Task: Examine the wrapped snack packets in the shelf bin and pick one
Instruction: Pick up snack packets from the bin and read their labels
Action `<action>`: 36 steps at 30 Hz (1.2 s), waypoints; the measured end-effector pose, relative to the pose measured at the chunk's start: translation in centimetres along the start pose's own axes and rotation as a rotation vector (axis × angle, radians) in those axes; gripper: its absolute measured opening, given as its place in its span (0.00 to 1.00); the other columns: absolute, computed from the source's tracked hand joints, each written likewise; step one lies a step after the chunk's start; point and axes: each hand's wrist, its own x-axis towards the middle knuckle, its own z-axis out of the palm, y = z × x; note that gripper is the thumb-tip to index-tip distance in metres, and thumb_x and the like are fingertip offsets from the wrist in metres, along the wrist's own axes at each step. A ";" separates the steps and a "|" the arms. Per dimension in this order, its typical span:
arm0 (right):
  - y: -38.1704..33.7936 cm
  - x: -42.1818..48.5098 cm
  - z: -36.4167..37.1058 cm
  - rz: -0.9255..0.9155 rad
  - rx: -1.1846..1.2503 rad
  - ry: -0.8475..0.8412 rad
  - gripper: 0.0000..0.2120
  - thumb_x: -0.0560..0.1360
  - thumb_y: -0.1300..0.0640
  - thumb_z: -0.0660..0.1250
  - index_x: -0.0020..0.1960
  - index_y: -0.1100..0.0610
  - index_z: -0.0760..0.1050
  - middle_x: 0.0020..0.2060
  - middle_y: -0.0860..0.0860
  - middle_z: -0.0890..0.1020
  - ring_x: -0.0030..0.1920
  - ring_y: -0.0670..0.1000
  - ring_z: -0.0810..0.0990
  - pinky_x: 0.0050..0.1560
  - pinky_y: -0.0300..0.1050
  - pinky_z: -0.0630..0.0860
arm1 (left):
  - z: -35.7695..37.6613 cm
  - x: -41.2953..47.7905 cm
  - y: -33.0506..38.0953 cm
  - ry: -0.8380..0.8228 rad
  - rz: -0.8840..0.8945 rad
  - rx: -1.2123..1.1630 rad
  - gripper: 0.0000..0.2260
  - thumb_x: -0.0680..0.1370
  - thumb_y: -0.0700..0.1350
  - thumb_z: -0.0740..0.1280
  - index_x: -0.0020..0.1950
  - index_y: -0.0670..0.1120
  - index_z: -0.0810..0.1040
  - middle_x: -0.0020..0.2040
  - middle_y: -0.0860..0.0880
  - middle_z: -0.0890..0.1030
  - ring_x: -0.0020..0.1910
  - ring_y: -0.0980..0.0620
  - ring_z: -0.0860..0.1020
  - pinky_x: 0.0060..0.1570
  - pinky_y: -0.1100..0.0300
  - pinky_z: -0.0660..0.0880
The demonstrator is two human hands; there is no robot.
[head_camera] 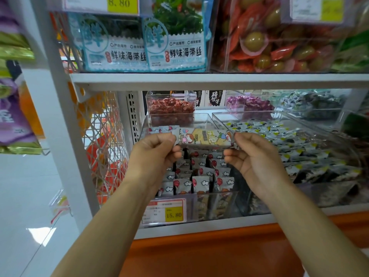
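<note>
A long wrapped snack packet (204, 137) with cartoon figures on a pale wrapper is held level above the clear shelf bin (217, 204). My left hand (157, 148) pinches its left end and my right hand (253, 154) pinches its right end. Below my hands the bin holds several more packets (201, 176) standing on end, white with red balloons and clouds. My wrists hide part of the bin's sides.
A price tag (164, 211) reading 15.80 hangs on the bin's front. A neighbouring bin of dark-and-white packets (299, 148) lies to the right, a tub of red sweets (171, 110) behind. The upper shelf edge (199, 78) runs overhead; a wire rack (103, 140) stands left.
</note>
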 end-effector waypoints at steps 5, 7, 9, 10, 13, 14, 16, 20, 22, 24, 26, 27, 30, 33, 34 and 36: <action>0.3 -0.1 0.0 -0.145 -0.179 0.000 0.04 0.77 0.67 0.62 0.44 0.61 0.73 0.38 0.57 0.80 0.33 0.51 0.83 0.33 0.38 0.79 | -0.4 0.1 0.1 -0.052 0.025 0.014 0.06 0.77 0.34 0.63 0.42 0.41 0.77 0.27 0.53 0.78 0.28 0.57 0.77 0.35 0.67 0.77; 0.3 -0.2 0.1 -0.214 -0.275 0.012 0.06 0.76 0.68 0.62 0.47 0.58 0.73 0.42 0.57 0.79 0.34 0.52 0.83 0.34 0.39 0.80 | -0.5 0.1 0.1 -0.071 0.021 0.026 0.08 0.77 0.33 0.62 0.41 0.42 0.77 0.28 0.52 0.78 0.29 0.57 0.78 0.36 0.66 0.78; 0.1 -0.3 0.2 -0.277 -0.373 0.029 0.10 0.76 0.69 0.62 0.47 0.55 0.74 0.43 0.53 0.78 0.34 0.51 0.83 0.36 0.39 0.80 | -0.5 0.1 0.3 -0.096 -0.008 0.019 0.11 0.78 0.35 0.61 0.37 0.42 0.78 0.30 0.50 0.78 0.31 0.55 0.79 0.38 0.64 0.79; 0.1 -0.3 0.3 -0.298 -0.400 0.036 0.11 0.76 0.70 0.62 0.47 0.54 0.74 0.44 0.52 0.78 0.34 0.50 0.83 0.37 0.38 0.80 | -0.4 0.1 0.5 -0.113 -0.031 0.010 0.12 0.78 0.36 0.61 0.37 0.42 0.79 0.32 0.49 0.80 0.33 0.54 0.79 0.38 0.63 0.79; 0.1 -0.5 0.3 -0.297 -0.433 0.025 0.12 0.76 0.70 0.60 0.46 0.54 0.73 0.47 0.52 0.79 0.36 0.49 0.84 0.41 0.39 0.81 | -0.3 0.0 0.5 -0.146 -0.090 0.017 0.08 0.79 0.42 0.63 0.45 0.42 0.80 0.43 0.44 0.84 0.42 0.50 0.83 0.41 0.62 0.79; 0.1 -0.6 0.4 -0.287 -0.458 0.009 0.12 0.76 0.70 0.60 0.46 0.54 0.73 0.48 0.52 0.79 0.37 0.49 0.84 0.43 0.40 0.81 | -0.3 -0.1 0.3 -0.138 -0.073 0.069 0.07 0.78 0.43 0.64 0.48 0.42 0.80 0.46 0.44 0.84 0.45 0.50 0.83 0.44 0.61 0.79; 0.1 -0.7 0.6 -0.266 -0.468 -0.031 0.13 0.76 0.71 0.59 0.46 0.54 0.73 0.47 0.52 0.78 0.38 0.49 0.84 0.45 0.44 0.81 | -0.4 -0.1 0.0 -0.098 -0.026 0.180 0.10 0.76 0.43 0.66 0.54 0.41 0.79 0.50 0.44 0.82 0.47 0.52 0.83 0.50 0.60 0.78; 0.2 -0.9 0.7 -0.282 -0.468 -0.048 0.04 0.75 0.64 0.64 0.42 0.58 0.74 0.39 0.51 0.77 0.39 0.50 0.83 0.45 0.52 0.82 | -0.4 -0.3 0.3 -0.115 -0.017 0.185 0.15 0.75 0.37 0.66 0.62 0.41 0.76 0.53 0.44 0.82 0.49 0.52 0.83 0.51 0.62 0.78; 0.2 -0.9 0.5 -0.320 -0.557 -0.040 0.02 0.74 0.59 0.67 0.45 0.55 0.75 0.41 0.49 0.79 0.44 0.48 0.82 0.47 0.52 0.81 | -0.2 -0.5 0.4 -0.152 -0.008 0.181 0.16 0.75 0.35 0.65 0.63 0.41 0.75 0.52 0.44 0.82 0.50 0.52 0.82 0.49 0.64 0.78; 0.2 -0.8 0.3 -0.340 -0.627 -0.039 0.04 0.73 0.57 0.68 0.48 0.52 0.77 0.44 0.46 0.79 0.46 0.46 0.81 0.49 0.51 0.81 | -0.2 -0.5 0.3 -0.175 -0.010 0.168 0.17 0.75 0.34 0.65 0.64 0.40 0.75 0.54 0.43 0.82 0.50 0.51 0.82 0.49 0.64 0.78; 0.2 -0.7 0.3 -0.342 -0.663 -0.039 0.03 0.73 0.56 0.69 0.47 0.50 0.78 0.42 0.44 0.81 0.45 0.45 0.81 0.48 0.48 0.80 | -0.2 -0.5 0.5 -0.192 -0.016 0.159 0.17 0.74 0.33 0.66 0.63 0.40 0.75 0.54 0.42 0.81 0.51 0.50 0.82 0.50 0.63 0.78; 0.2 -0.7 0.2 -0.338 -0.659 -0.035 0.02 0.73 0.56 0.69 0.45 0.50 0.79 0.40 0.43 0.81 0.44 0.44 0.81 0.47 0.44 0.80 | -0.2 -0.5 0.6 -0.199 -0.013 0.172 0.17 0.74 0.34 0.66 0.62 0.41 0.76 0.54 0.43 0.82 0.50 0.50 0.82 0.50 0.63 0.78; 0.3 -0.5 0.1 -0.342 -0.652 0.016 0.04 0.73 0.56 0.69 0.39 0.54 0.78 0.31 0.40 0.79 0.35 0.39 0.77 0.37 0.32 0.74 | -0.3 -0.7 0.7 -0.215 0.038 0.326 0.16 0.74 0.35 0.68 0.58 0.50 0.79 0.54 0.49 0.81 0.49 0.52 0.82 0.52 0.62 0.78; 0.3 -0.4 0.0 -0.359 -0.652 0.070 0.09 0.73 0.57 0.69 0.36 0.59 0.76 0.26 0.42 0.74 0.29 0.41 0.72 0.34 0.33 0.71 | -0.1 -1.0 0.8 -0.244 0.082 0.474 0.16 0.73 0.38 0.70 0.56 0.56 0.79 0.54 0.53 0.81 0.48 0.55 0.82 0.50 0.66 0.78; 0.4 -0.4 0.0 -0.370 -0.658 0.078 0.10 0.73 0.57 0.69 0.35 0.60 0.76 0.25 0.43 0.73 0.29 0.41 0.71 0.33 0.33 0.70 | -0.1 -1.1 0.7 -0.247 0.080 0.492 0.15 0.73 0.38 0.70 0.55 0.55 0.79 0.53 0.52 0.82 0.47 0.55 0.82 0.49 0.66 0.78; 0.4 -0.5 0.2 -0.397 -0.682 0.075 0.11 0.74 0.58 0.68 0.34 0.60 0.76 0.25 0.45 0.73 0.28 0.41 0.71 0.32 0.33 0.69 | 0.1 -1.1 0.6 -0.226 0.062 0.483 0.11 0.73 0.39 0.70 0.52 0.52 0.79 0.51 0.47 0.82 0.47 0.52 0.82 0.51 0.61 0.79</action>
